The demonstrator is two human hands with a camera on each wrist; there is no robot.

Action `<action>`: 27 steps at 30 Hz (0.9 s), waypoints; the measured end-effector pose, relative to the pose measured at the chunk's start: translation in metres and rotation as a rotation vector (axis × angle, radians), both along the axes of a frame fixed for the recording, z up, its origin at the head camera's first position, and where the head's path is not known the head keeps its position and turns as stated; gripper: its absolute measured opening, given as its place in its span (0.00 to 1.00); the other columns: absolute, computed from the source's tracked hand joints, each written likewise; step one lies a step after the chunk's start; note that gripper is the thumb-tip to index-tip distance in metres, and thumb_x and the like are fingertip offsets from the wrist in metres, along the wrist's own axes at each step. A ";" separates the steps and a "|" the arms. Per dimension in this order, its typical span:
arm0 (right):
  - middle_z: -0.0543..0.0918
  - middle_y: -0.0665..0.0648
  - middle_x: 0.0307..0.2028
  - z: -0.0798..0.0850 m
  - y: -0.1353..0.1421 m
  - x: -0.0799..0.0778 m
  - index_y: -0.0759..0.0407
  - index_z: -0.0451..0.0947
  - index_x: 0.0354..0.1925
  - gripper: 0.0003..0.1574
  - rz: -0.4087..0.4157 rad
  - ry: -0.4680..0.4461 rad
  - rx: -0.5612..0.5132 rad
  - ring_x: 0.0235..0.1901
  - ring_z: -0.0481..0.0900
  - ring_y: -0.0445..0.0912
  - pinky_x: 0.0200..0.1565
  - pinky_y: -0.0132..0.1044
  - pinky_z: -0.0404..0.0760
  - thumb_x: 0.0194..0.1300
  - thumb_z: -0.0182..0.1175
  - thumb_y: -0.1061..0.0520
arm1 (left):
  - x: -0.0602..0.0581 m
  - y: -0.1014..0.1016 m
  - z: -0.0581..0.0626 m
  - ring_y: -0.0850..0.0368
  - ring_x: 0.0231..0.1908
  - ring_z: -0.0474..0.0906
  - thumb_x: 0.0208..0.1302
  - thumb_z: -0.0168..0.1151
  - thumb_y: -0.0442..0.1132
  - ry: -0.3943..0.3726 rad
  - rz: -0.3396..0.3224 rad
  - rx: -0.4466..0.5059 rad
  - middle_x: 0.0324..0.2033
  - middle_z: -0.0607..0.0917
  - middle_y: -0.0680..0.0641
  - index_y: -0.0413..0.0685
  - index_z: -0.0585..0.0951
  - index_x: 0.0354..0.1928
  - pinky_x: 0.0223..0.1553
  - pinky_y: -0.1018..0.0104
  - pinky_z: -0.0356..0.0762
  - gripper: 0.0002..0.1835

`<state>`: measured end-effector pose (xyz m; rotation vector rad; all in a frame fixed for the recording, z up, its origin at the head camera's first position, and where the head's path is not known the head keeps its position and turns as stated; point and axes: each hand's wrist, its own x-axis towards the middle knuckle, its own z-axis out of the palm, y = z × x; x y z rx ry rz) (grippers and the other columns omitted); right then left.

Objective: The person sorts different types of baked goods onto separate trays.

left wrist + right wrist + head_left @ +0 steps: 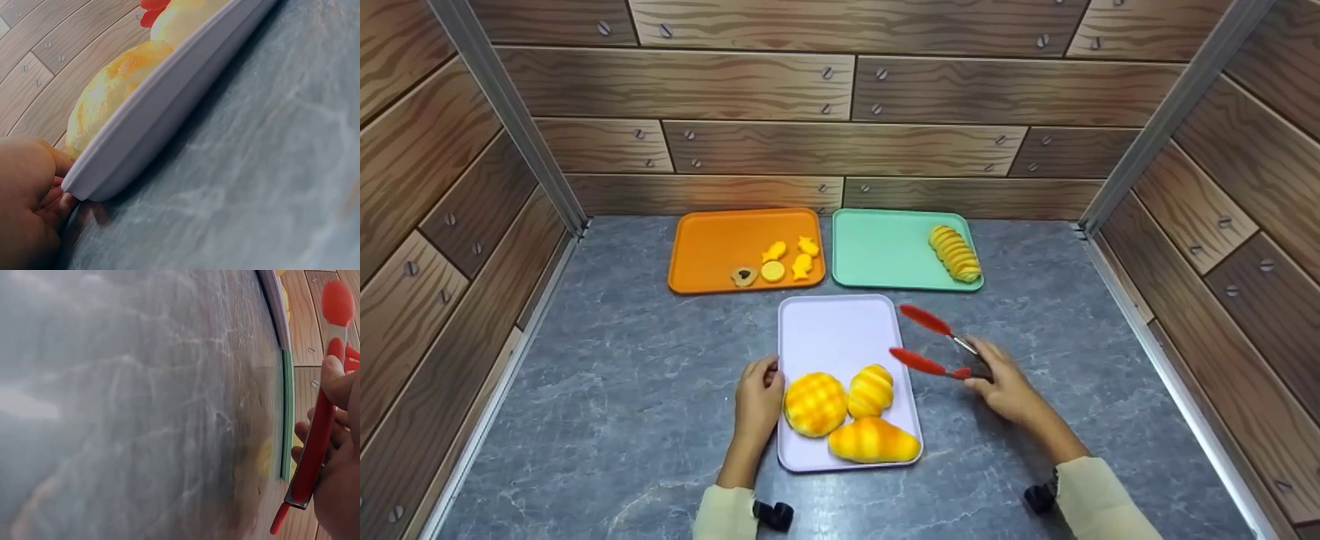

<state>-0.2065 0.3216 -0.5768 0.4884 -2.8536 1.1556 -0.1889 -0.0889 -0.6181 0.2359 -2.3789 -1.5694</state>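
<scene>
My left hand (pixel 760 401) pinches the left rim of a lilac tray (pixel 840 322); in the left wrist view the thumb lies at the rim and the fingers (pixel 53 205) curl under it. On the tray's near half lie a round checkered bun (pixel 816 405), a small striped roll (pixel 871 391) and a longer golden bread (pixel 874 441). Right of the tray, my right hand (pixel 1003 382) grips red-tipped tongs (pixel 924 320). Their two arms are spread, with nothing between the tips, which point left toward the tray's right rim. The right wrist view shows the thumb pressed along one red handle (pixel 316 444).
Behind stands an orange tray (pixel 712 251) with several small yellow fish-shaped pieces (pixel 802 266), a lemon slice (pixel 772 271) and a heart-centred cookie (pixel 744 277). Beside it a mint green tray (pixel 877 251) bears a twisted bread (pixel 955 253). Wood-patterned walls (pixel 840 146) enclose the grey table (pixel 622 375).
</scene>
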 end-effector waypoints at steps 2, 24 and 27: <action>0.66 0.70 0.71 0.003 0.001 0.002 0.64 0.60 0.75 0.45 0.036 -0.012 0.039 0.70 0.61 0.68 0.68 0.67 0.59 0.64 0.66 0.62 | -0.001 0.000 0.000 0.52 0.40 0.79 0.66 0.59 0.29 0.006 -0.004 0.001 0.42 0.83 0.41 0.34 0.83 0.54 0.46 0.57 0.79 0.16; 0.67 0.64 0.72 0.022 -0.004 0.008 0.53 0.63 0.75 0.41 0.161 -0.258 0.218 0.71 0.62 0.65 0.68 0.69 0.59 0.67 0.63 0.59 | 0.000 0.001 0.000 0.50 0.41 0.79 0.66 0.59 0.29 -0.010 0.003 -0.009 0.43 0.83 0.40 0.34 0.82 0.55 0.47 0.55 0.79 0.17; 0.66 0.64 0.73 0.025 -0.007 0.008 0.52 0.63 0.75 0.41 0.161 -0.266 0.234 0.72 0.61 0.64 0.68 0.69 0.60 0.68 0.63 0.59 | 0.000 0.002 0.000 0.51 0.41 0.79 0.66 0.59 0.29 -0.009 0.006 -0.016 0.43 0.83 0.41 0.34 0.82 0.55 0.47 0.55 0.79 0.16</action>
